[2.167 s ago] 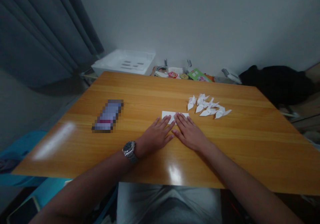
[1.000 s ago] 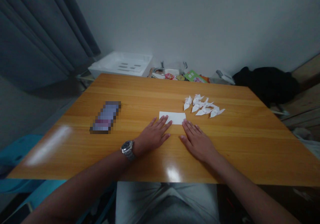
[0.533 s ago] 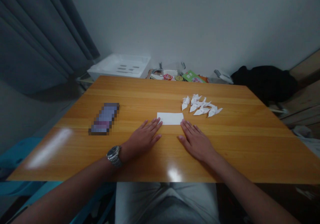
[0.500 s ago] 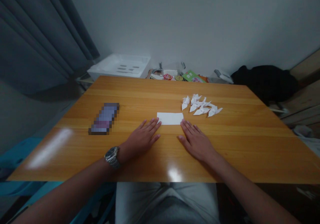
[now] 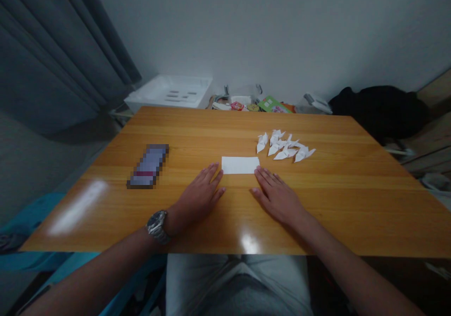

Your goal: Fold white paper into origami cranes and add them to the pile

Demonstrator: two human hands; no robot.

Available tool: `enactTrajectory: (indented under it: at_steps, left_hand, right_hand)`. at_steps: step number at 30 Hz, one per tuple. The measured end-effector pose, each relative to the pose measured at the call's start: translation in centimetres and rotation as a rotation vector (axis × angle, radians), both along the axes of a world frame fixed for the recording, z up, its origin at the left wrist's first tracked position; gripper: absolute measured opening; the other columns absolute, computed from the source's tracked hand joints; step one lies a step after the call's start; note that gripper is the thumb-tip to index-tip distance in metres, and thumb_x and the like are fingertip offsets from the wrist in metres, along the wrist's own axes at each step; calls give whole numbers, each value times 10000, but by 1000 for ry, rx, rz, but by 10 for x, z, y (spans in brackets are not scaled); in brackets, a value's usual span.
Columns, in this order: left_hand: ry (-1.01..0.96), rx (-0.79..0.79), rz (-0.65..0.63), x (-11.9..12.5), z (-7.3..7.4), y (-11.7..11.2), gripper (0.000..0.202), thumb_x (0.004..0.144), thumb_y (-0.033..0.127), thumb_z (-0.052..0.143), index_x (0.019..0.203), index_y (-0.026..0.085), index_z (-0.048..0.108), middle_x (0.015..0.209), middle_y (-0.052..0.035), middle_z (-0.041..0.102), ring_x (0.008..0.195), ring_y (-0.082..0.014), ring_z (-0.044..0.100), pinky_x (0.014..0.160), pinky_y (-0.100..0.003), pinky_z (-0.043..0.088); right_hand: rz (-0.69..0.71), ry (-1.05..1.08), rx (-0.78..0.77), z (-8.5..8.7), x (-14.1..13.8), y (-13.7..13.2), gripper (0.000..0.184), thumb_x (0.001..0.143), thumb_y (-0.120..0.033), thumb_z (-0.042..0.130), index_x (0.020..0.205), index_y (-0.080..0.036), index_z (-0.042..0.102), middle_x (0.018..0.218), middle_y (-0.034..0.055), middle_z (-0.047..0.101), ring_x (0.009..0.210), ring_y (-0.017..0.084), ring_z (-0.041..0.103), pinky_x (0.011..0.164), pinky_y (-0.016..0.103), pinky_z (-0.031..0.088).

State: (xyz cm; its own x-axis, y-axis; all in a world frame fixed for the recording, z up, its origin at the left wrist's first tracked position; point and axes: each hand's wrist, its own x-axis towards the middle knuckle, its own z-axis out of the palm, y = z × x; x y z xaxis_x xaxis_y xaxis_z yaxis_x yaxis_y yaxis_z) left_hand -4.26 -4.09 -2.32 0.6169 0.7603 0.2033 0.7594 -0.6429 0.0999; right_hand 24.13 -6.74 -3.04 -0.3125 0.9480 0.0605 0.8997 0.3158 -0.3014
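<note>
The left arm [image 5: 98,276] and right arm [image 5: 355,269] slant inward from the near side. The left hand [image 5: 198,191] and right hand [image 5: 279,197] lie apart, palms apparently flat down, fingers [image 5: 207,174] pointing far and inward, thumbs [image 5: 220,193] toward each other.

The bare right hand [image 5: 278,196] hid a little of the white rectangular sheet of paper [image 5: 240,165] at its four o'clock corner; whether the bare left hand [image 5: 197,191] touched the eight o'clock corner could not be told. At two o'clock from the sheet, small white folded-paper cranes [image 5: 285,153] overlapped, partly hiding one another. At nine, coarse blocks obscured the dark rectangular phone-like slab [image 5: 148,166]. The silver metal wristwatch [image 5: 157,227] was too small to read. The view's edge cut off the grey-blue cloth curtain [image 5: 52,57] at ten.
</note>
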Motion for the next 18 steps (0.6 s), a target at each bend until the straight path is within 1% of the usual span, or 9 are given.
enactTrajectory:
  at_steps: [2,6,9,12,15,18]
  left_hand:
    - [-11,-8,2,6,2,0,548,1058,409,406,1454,39,488,1598,-233,369,1513,-325,319,1242,-489,308]
    - [-2,-31,-74,20,11,-2,532,1058,406,420,1506,120,451,1624,-159,359,1515,-309,314,1249,-478,285]
    - [11,-66,-118,32,15,-1,529,1061,423,411,1512,149,448,1590,-146,421,1449,-287,424,1217,-446,332]
    - [24,-63,-119,42,15,2,512,1063,443,391,1497,182,468,1522,-146,503,1387,-289,489,1173,-469,364]
    - [32,-34,-86,47,13,7,524,1062,462,380,1505,193,457,1487,-143,534,1394,-302,474,1179,-497,333]
    - [39,-18,-75,47,9,15,531,1061,470,378,1511,199,456,1486,-139,536,1418,-310,449,1206,-512,284]
  right_hand:
    - [2,6,6,-1,0,0,666,1049,-531,316,1582,-136,369,1634,128,342,1530,261,303,1251,492,269]
    - [5,8,16,-1,-2,0,652,1048,-513,334,1577,-134,379,1634,132,346,1526,266,313,1252,489,267]
    - [0,-5,28,-1,-3,1,657,1051,-512,326,1567,-111,393,1626,144,359,1517,272,334,1252,483,271]
    - [1,-5,49,-2,-5,2,664,1051,-516,330,1551,-87,417,1607,163,390,1509,289,348,1245,499,287]
    - [26,10,76,-1,-5,1,624,1049,-504,356,1528,-119,464,1582,162,435,1500,302,365,1232,533,302]
    - [70,27,94,2,-7,-5,593,1048,-493,376,1507,-138,499,1567,164,459,1491,308,381,1222,549,318]
